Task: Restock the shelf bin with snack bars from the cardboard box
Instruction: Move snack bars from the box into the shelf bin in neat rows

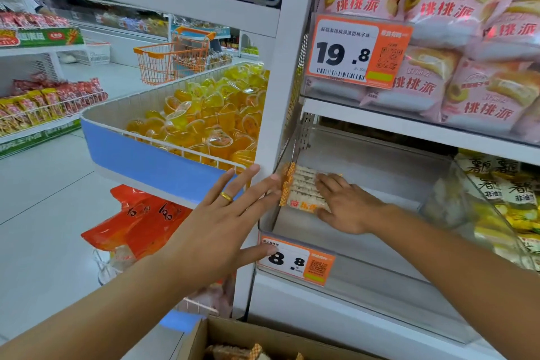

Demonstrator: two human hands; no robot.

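A row of pale snack bars with orange checked wrapper ends lies in the far left corner of the clear shelf bin. My right hand reaches into the bin and grips the bars, fingers over their top and thumb at their near end. My left hand hovers outside the bin's left wall, fingers straight and spread, with its fingertips by the orange wrapper ends. The cardboard box stands open at the bottom edge, with more bars showing inside.
An orange 8.8 price tag hangs on the bin's front. Pink pastry packs fill the shelf above, yellow packs sit to the right. A blue basket of yellow jelly cups juts out left of the white upright.
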